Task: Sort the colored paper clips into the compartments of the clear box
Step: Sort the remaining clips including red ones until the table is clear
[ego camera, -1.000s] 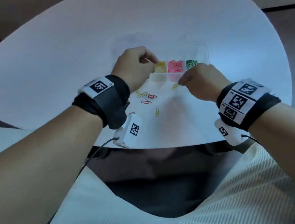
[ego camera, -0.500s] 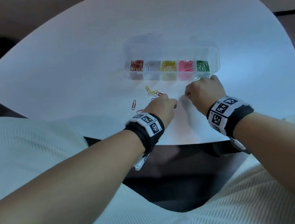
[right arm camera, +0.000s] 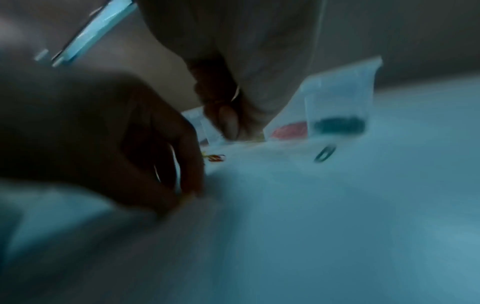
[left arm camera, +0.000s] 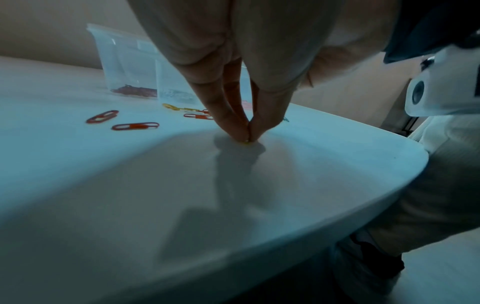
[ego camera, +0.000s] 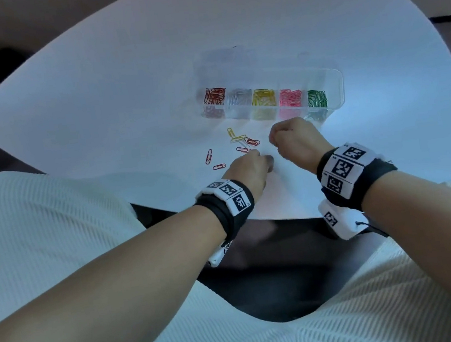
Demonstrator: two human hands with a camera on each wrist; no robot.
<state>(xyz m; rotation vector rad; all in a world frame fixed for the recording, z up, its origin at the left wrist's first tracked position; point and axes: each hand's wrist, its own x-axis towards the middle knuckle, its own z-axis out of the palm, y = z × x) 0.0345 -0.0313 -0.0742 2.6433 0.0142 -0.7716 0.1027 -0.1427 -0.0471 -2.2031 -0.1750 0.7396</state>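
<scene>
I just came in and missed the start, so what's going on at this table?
A person is sorting colored paper clips into a clear box, whose compartments already hold red, silver, yellow, pink and green clips. The left hand pinches a small yellow clip against the white table. The right hand is curled nearby; whether it holds anything is unclear. Several loose clips remain unsorted.

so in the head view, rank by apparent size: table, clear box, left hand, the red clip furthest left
1. table
2. clear box
3. left hand, nearer the camera than the box, so its real rank against the box is unsure
4. red clip
</scene>
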